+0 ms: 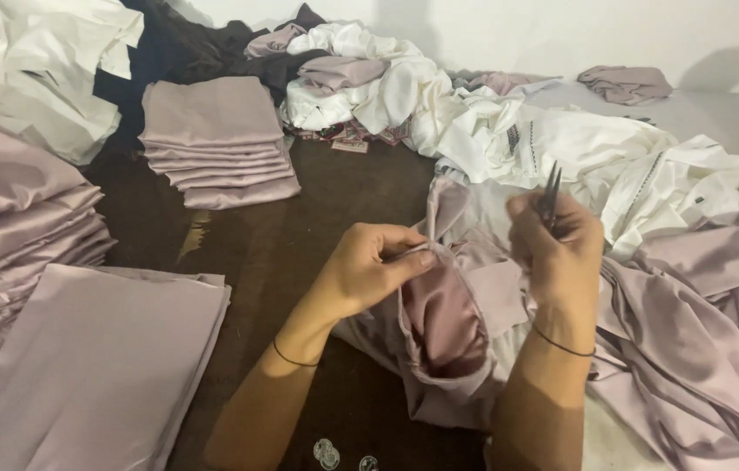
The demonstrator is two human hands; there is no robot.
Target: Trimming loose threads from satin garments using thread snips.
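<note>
At nine o'clock a tall stack of folded mauve cloth point(12, 227) runs off the left edge, and a flat folded piece point(99, 366) lies at seven o'clock, its right edge just beside my left forearm. A smaller folded stack point(217, 144) sits at eleven o'clock, well apart from my hands. Between these piles the dark surface point(299, 227) shows bare, the only open room, a strip running from the middle down toward me. Two small clear round bits point(327, 453) lie on it at six o'clock.

My left hand point(367, 269) is clenched on the seam of the mauve garment point(443, 323), thumb and fingers pinching its gathered edge. The garment lies bunched at the centre, between my wrists, and spreads away to four o'clock. My right hand point(561, 253) is closed around small dark snips point(551, 187), blades pointing up, just above the cloth.

At twelve o'clock a heap of white and mauve garments point(360, 78) lies against the wall; white embroidered pieces point(613, 166) spill at two o'clock, touching the garment.
</note>
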